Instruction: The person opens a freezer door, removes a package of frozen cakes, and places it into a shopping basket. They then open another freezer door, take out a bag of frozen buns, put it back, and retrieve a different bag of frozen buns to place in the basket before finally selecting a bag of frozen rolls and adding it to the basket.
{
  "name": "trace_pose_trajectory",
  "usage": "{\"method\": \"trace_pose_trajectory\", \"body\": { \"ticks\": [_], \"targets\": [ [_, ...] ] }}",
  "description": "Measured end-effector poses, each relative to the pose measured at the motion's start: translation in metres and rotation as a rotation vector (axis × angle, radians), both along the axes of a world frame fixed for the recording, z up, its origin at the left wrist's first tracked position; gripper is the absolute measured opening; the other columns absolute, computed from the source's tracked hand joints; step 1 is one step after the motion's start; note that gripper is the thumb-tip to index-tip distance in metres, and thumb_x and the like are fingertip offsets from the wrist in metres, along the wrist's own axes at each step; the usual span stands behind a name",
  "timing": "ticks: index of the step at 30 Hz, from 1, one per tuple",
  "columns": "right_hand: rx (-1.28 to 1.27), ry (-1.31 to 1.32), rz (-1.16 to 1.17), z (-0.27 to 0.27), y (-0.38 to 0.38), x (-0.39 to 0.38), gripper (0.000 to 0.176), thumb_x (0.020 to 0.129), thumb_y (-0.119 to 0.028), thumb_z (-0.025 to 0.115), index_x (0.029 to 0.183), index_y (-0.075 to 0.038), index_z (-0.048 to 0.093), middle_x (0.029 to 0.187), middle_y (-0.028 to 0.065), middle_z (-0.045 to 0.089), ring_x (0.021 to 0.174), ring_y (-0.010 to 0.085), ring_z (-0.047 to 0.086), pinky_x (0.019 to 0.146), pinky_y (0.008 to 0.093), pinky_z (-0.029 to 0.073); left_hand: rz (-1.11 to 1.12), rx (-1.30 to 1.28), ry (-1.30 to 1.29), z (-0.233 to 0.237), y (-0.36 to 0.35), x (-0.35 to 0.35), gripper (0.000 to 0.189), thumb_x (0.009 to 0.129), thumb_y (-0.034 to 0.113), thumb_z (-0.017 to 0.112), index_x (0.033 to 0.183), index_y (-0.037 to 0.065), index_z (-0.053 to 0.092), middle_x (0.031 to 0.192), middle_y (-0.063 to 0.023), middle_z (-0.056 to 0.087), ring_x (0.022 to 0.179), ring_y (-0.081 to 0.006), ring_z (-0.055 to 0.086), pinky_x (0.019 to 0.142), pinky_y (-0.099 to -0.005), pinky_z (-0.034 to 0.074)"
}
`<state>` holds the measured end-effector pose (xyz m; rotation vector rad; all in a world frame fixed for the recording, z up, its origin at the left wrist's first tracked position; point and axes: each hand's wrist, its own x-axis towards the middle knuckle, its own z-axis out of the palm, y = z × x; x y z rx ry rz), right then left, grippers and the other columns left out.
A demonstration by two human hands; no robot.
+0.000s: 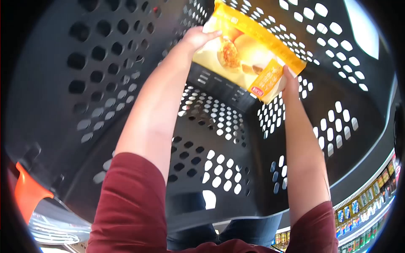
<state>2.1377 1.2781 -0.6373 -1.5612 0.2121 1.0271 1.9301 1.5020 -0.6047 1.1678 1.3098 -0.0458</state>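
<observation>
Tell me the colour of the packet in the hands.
Yellow and orange packet, best in the head view.

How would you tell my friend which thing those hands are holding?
Look inside the big black basket full of holes. The left hand and right hand hold a flat packet inside it. It is the only bright yellow thing, with round golden food pictured on it.
</observation>
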Motion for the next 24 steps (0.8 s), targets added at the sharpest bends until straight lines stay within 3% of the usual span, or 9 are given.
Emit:
{"method": "trace_pose_trajectory", "body": {
  "ticks": [4, 5, 6, 9, 11, 15, 16, 19, 24],
  "targets": [
    [-0.511, -0.253, 0.225, -0.053, -0.01, -0.005, 0.06, 0.072, -0.031, 0.063, 0.116, 0.003, 0.041, 0.112, 0.0132, 0.051, 0.103, 0.0238, 0.049, 0.089, 0.0325, 0.035, -0.268, 0.434, 0.258, -0.077, -0.009, 0.002, 0.045, 0.07, 0.034, 0.068, 0.099, 0.001, 0.059, 0.09, -0.009, 0.061, 0.083, -0.0184, 0.058, 0.078, -0.0278, 0.044],
    [-0.499, -0.28, 0.251, -0.054, -0.009, -0.007, 0.061, 0.072, -0.032, 0.063, 0.117, 0.002, 0.04, 0.113, 0.0133, 0.05, 0.104, 0.0243, 0.048, 0.09, 0.033, 0.034, -0.352, 0.599, 0.377, -0.086, -0.01, 0.004, 0.041, 0.072, 0.034, 0.066, 0.097, 0.002, 0.059, 0.092, -0.0086, 0.061, 0.084, -0.0174, 0.057, 0.079, -0.0278, 0.044],
    [-0.487, -0.307, 0.28, -0.052, -0.011, -0.013, 0.062, 0.072, -0.033, 0.062, 0.118, 0.001, 0.039, 0.115, 0.0133, 0.049, 0.105, 0.0248, 0.047, 0.091, 0.0334, 0.034, -0.35, 0.654, 0.252, -0.09, -0.009, -0.001, 0.041, 0.073, 0.035, 0.065, 0.098, 0.002, 0.06, 0.093, -0.0082, 0.061, 0.083, -0.0173, 0.057, 0.077, -0.0273, 0.043],
    [-0.327, -0.146, 0.157, -0.048, -0.012, -0.013, 0.055, 0.077, -0.029, 0.059, 0.12, -0.002, 0.036, 0.115, 0.012, 0.048, 0.106, 0.024, 0.046, 0.089, 0.0336, 0.036, -0.211, 0.187, -0.016, -0.09, -0.007, 0.002, 0.045, 0.073, 0.039, 0.063, 0.1, 0.003, 0.058, 0.093, -0.0101, 0.06, 0.084, -0.019, 0.057, 0.078, -0.0281, 0.042],
    [-0.105, 0.141, -0.06, -0.037, -0.009, -0.015, 0.05, 0.08, -0.025, 0.058, 0.119, -0.004, 0.037, 0.113, 0.0112, 0.049, 0.104, 0.0235, 0.048, 0.088, 0.0337, 0.038, -0.154, 0.141, -0.015, -0.081, -0.008, 0.004, 0.046, 0.073, 0.04, 0.062, 0.1, 0.002, 0.058, 0.093, -0.011, 0.06, 0.084, -0.0195, 0.057, 0.077, -0.0279, 0.042],
    [-0.007, 0.519, -0.116, -0.022, -0.006, -0.006, 0.039, 0.081, -0.022, 0.055, 0.112, -0.002, 0.045, 0.106, 0.0125, 0.054, 0.094, 0.0267, 0.053, 0.084, 0.0377, 0.042, -0.232, 0.203, 0.191, -0.059, -0.007, 0.009, 0.047, 0.073, 0.037, 0.063, 0.102, 0.001, 0.056, 0.094, -0.0111, 0.061, 0.085, -0.0181, 0.057, 0.076, -0.0263, 0.043],
    [-0.017, 0.526, -0.102, -0.011, -0.006, -0.006, 0.039, 0.081, -0.023, 0.053, 0.113, -0.002, 0.044, 0.106, 0.0131, 0.054, 0.094, 0.0272, 0.054, 0.083, 0.0383, 0.043, -0.319, 0.231, 0.363, -0.042, -0.005, 0.013, 0.048, 0.074, 0.036, 0.063, 0.103, -0.001, 0.055, 0.096, -0.0113, 0.06, 0.087, -0.0175, 0.058, 0.076, -0.0267, 0.043],
    [0.009, 0.505, -0.069, -0.003, -0.016, -0.004, 0.041, 0.081, -0.024, 0.053, 0.114, -0.003, 0.044, 0.107, 0.013, 0.054, 0.096, 0.0271, 0.053, 0.083, 0.038, 0.043, -0.288, 0.024, 0.163, -0.029, 0.003, 0.006, 0.055, 0.072, 0.043, 0.062, 0.104, -0.001, 0.055, 0.098, -0.0133, 0.06, 0.09, -0.0204, 0.057, 0.079, -0.0297, 0.043],
    [0.007, 0.575, -0.121, 0.084, -0.011, -0.009, 0.042, 0.08, -0.024, 0.052, 0.116, -0.005, 0.042, 0.11, 0.0128, 0.053, 0.098, 0.0287, 0.052, 0.085, 0.041, 0.041, -0.322, 0.262, 0.388, 0.073, -0.002, 0.014, 0.052, 0.07, 0.044, 0.062, 0.094, -0.002, 0.06, 0.089, -0.0134, 0.062, 0.079, -0.0249, 0.06, 0.075, -0.0316, 0.044]
  ]
}}
